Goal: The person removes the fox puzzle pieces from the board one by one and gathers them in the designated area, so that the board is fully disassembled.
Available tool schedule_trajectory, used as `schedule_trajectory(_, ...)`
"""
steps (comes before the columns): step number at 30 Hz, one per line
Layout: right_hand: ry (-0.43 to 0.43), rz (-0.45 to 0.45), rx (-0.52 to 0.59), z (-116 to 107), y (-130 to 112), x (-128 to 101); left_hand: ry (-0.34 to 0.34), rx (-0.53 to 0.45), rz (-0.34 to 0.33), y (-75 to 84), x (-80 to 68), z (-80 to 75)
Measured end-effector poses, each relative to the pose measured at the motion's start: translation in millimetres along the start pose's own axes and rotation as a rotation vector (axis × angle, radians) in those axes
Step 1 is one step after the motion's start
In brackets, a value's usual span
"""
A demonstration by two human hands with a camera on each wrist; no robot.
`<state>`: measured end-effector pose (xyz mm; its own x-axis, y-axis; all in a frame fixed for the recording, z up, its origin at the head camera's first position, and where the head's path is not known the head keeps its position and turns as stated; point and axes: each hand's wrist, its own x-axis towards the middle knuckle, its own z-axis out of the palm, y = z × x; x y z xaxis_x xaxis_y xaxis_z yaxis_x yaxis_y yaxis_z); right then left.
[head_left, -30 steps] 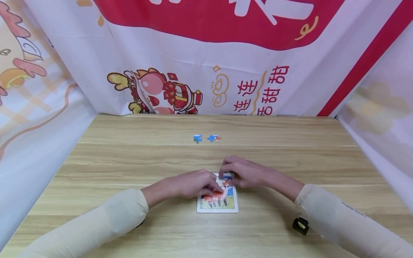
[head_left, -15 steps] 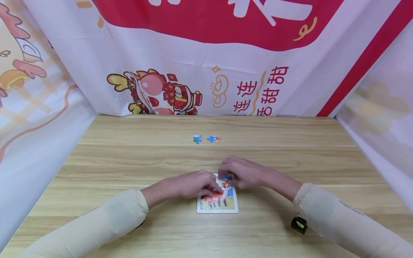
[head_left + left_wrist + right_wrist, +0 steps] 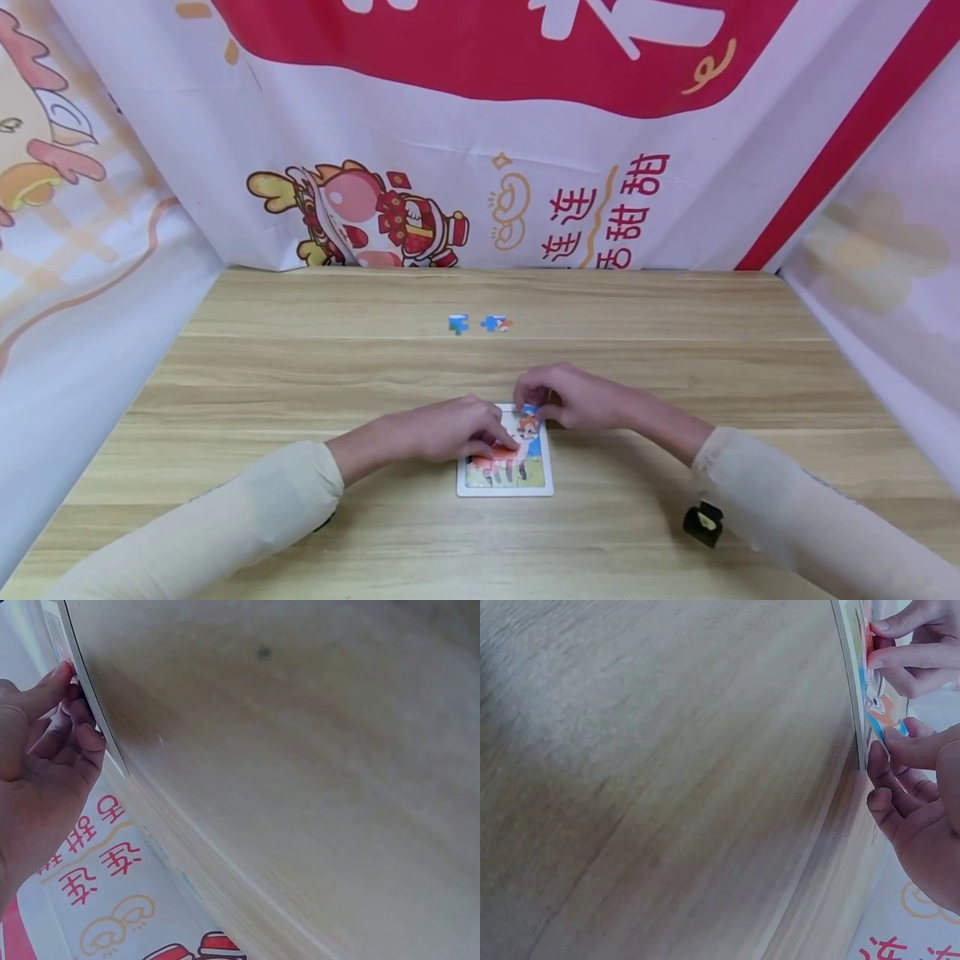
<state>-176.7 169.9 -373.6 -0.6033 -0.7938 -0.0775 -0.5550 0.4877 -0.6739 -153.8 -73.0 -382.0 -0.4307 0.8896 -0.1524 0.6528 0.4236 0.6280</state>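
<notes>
A small puzzle in a white frame lies on the wooden table, showing an orange fox on blue and green. My left hand rests on its upper left part, fingertips pressing on the picture. The frame's edge runs past that hand in the left wrist view. At the frame's top right corner my right hand pinches a blue puzzle piece. Its thumb lies on that piece, the other fingers curled beside the frame. Part of the picture is hidden under both hands.
Two loose blue pieces lie side by side farther back on the table. Printed cloth banners close in the back and both sides. A black clip sits at my right sleeve.
My right hand has drawn back a little from over the picture to the frame's top right corner. The left hand and the loose pieces have stayed put.
</notes>
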Motion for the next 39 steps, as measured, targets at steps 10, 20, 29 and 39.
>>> schedule_trajectory(10, 0.076, 0.089, 0.034, -6, 6, -4, 0.007, 0.018, -0.016, -1.2, -1.8, 1.2)
schedule_trajectory(20, 0.227, 0.117, 0.058, -13, 18, 1, 0.027, 0.057, -0.02, -1.0, -4.8, 0.4)
schedule_trajectory(29, 0.353, 0.136, 0.045, -25, 35, 11, 0.036, 0.075, -0.032, -1.0, -5.1, 0.8)
schedule_trajectory(39, 0.436, 0.216, 0.075, -37, 54, 28, 0.052, 0.058, -0.031, -2.8, -4.6, 2.9)
